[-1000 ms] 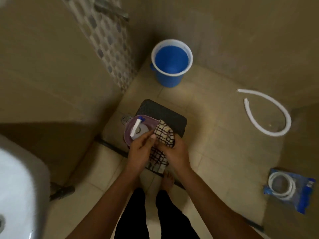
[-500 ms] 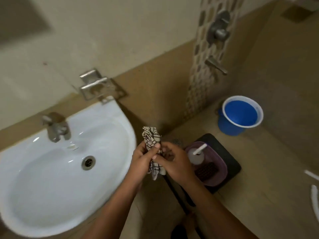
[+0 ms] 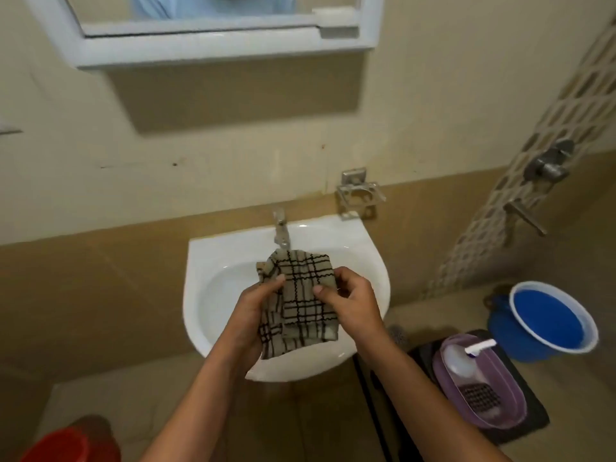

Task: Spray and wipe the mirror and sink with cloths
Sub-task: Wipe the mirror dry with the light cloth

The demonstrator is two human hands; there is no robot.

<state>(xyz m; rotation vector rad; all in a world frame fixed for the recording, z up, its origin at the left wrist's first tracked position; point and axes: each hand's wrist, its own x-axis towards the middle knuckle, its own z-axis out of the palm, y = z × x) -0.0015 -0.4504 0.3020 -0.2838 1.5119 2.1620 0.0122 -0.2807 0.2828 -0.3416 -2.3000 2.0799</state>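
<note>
A beige cloth with black checks (image 3: 300,301) is held spread over the white sink (image 3: 206,261). My left hand (image 3: 253,308) grips its left edge from below, thumb on top. My right hand (image 3: 350,298) pinches its right side. The steel tap (image 3: 281,230) stands at the back of the sink. Above, the white-framed mirror (image 3: 213,45) hangs on the wall; only its lower part shows. A spray bottle with a white nozzle (image 3: 463,355) lies in a purple tub (image 3: 513,415) on the floor to the right, beside a second dark checked cloth (image 3: 480,396).
The tub sits on a black stool (image 3: 533,428). A blue bucket (image 3: 550,321) stands right of it. A red bucket (image 3: 63,445) is at the bottom left. A steel holder (image 3: 360,195) and wall taps (image 3: 546,168) project from the wall.
My view swung from the floor and stool up to the sink and mirror. Both hands carried the checked cloth from beside the tub to over the basin and opened it out flat.
</note>
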